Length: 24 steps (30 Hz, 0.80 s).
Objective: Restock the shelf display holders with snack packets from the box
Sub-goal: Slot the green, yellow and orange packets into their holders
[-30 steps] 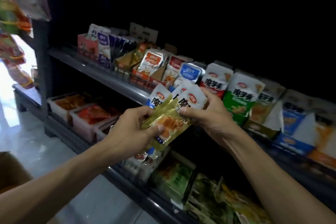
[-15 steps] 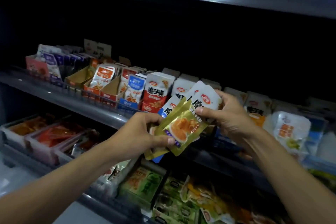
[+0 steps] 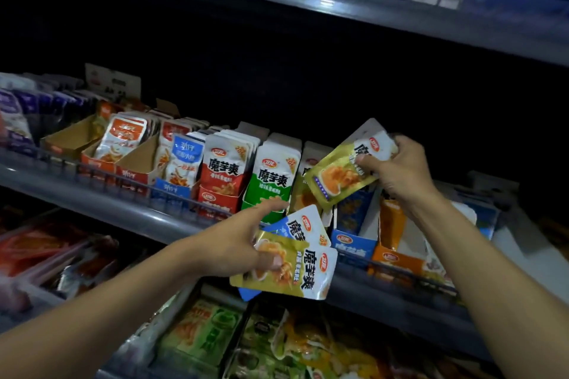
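The right hand [image 3: 397,169] pinches one gold packet [image 3: 338,177] above the yellow holder [image 3: 303,194] on the shelf [image 3: 123,209]; the left hand [image 3: 243,240], well apart, grips a packet stack [image 3: 295,268] below.

Both forearms are bare to the frame's edge; the left hand [image 3: 243,240] and right hand [image 3: 397,169] seemingly wear no rings or gloves.

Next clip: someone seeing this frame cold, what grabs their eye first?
Most striking is the right hand raised at the middle shelf, pinching a gold snack packet tilted above the display holders. Below it, the left hand grips a small stack of packets, gold on top with blue beneath, in front of the shelf edge. Behind them, the red packet row and green packet row stand upright in their holders.
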Tool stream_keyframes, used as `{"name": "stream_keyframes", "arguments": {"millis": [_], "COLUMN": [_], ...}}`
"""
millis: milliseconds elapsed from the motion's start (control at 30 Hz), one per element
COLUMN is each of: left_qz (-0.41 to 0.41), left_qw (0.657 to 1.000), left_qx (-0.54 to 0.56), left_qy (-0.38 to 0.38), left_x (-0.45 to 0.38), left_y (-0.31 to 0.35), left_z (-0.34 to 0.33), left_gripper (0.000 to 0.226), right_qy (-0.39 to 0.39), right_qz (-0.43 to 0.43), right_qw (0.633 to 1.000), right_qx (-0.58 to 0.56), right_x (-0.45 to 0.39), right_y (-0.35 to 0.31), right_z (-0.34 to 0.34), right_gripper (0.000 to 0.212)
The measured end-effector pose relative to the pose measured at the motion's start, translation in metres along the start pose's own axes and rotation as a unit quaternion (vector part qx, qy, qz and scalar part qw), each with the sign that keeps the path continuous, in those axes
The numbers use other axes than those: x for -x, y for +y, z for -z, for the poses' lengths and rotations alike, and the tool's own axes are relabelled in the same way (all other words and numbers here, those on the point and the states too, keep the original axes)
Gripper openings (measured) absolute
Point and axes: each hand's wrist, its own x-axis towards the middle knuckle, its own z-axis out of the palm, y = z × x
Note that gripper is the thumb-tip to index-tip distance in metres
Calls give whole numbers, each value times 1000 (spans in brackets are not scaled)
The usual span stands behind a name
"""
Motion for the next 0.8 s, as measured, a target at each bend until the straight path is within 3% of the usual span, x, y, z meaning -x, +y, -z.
{"name": "stream_keyframes", "arguments": {"millis": [233,400,800], "left_qz": [9,4,2], "left_qw": [998,998,997], "left_qx": [-21,-22,46], "left_qy": [-56,-50,-66], "left_x": [-27,-32,-34], "left_y": [-6,-12,-18], "left_z": [0,-1,2], "left_gripper": [75,73,67], "right_qy": [-139,-210,-78], "right_qz": [26,53,90], "right_qw": [977,943,935], "right_qx": [157,252,335], "right_x": [-20,-16,-16], "right_y": [7,11,22], "right_z": [-29,-39,-53], "right_gripper": [23,30,30]}}
